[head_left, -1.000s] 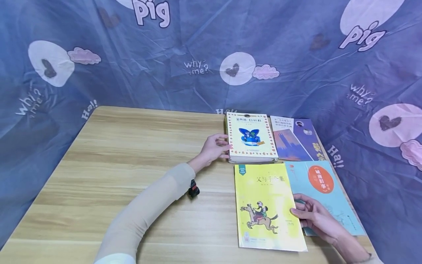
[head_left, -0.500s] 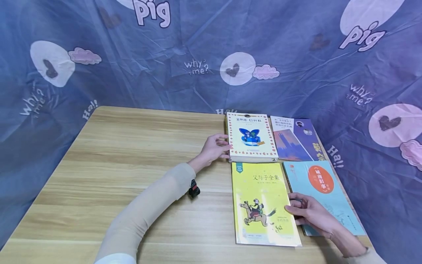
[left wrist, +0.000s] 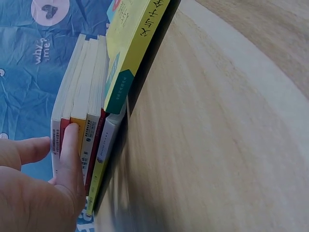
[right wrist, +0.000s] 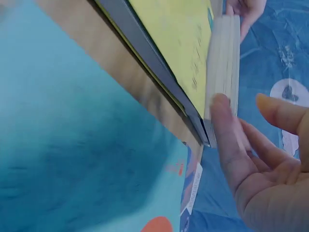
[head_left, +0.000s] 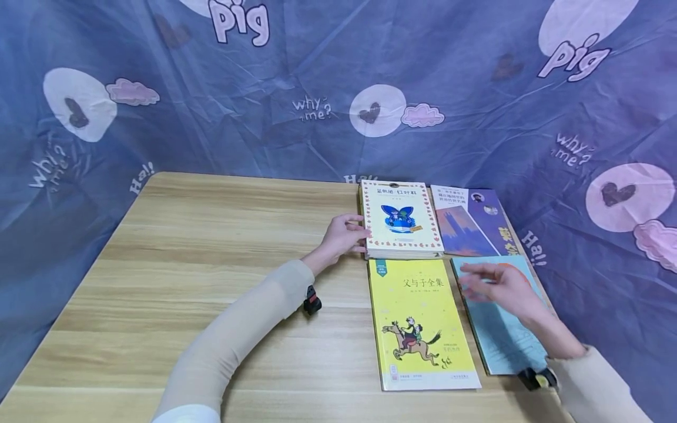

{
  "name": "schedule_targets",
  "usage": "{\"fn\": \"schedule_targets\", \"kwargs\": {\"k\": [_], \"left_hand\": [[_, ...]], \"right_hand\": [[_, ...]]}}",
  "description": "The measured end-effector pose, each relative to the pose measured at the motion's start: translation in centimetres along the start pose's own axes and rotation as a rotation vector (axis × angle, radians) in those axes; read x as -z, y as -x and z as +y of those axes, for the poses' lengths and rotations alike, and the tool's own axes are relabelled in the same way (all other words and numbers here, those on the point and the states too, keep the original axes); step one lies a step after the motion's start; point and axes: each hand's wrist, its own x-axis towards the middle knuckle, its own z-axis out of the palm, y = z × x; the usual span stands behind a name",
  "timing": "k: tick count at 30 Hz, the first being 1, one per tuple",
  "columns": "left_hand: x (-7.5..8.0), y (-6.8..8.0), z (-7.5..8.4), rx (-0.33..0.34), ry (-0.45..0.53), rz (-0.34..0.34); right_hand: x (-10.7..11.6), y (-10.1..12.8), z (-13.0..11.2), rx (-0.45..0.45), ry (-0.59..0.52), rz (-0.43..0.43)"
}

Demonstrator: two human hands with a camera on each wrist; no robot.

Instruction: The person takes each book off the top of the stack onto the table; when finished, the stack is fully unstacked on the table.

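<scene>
In the middle of the frame, the left hand (head_left: 341, 238) is pressing straight fingers (left wrist: 72, 145) against the side of the book stack (head_left: 402, 222). At the lower right, the right hand (head_left: 499, 286) is hovering with loose, empty fingers above the blue book (head_left: 502, 335), beside the yellow book (head_left: 420, 323) on the desk (head_left: 185, 264).

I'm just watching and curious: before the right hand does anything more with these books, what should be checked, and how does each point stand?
1. Left hand steadies the stack of books: ok, its fingers touch the spines.
2. Right hand free: ok, open, holding nothing, above the blue book.
3. Yellow book lies flat on the table: ok.
4. Yellow book clear of the stack: ok, just in front.
5. Purple book unobstructed: ok.
6. Whether the right hand touches the blue book: cannot tell.
</scene>
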Motion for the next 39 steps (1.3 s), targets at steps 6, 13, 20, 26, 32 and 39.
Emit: {"fn": "schedule_targets", "kwargs": {"k": [6, 13, 20, 26, 32, 39], "left_hand": [[-0.1, 0.1, 0.2, -0.014, -0.024, 0.004], [-0.2, 0.0, 0.2, -0.021, -0.032, 0.002], [-0.1, 0.1, 0.2, -0.023, -0.039, 0.001], [-0.1, 0.0, 0.1, -0.024, -0.047, 0.006], [-0.1, -0.2, 0.2, -0.016, -0.055, 0.002], [0.4, -0.5, 0.4, 0.005, -0.067, -0.025]], "right_hand": [[1.0, -4.4, -0.8, -0.003, -0.060, 0.040], [1.1, -8.8, -1.2, -0.087, -0.141, 0.072], [0.9, -11.6, -1.3, -0.130, -0.316, 0.087], [0.4, -13.0, -1.5, -0.146, -0.380, 0.099], [0.2, -13.7, -1.5, -0.118, -0.393, 0.095], [0.0, -14.1, -1.3, -0.089, -0.324, 0.096]]}}
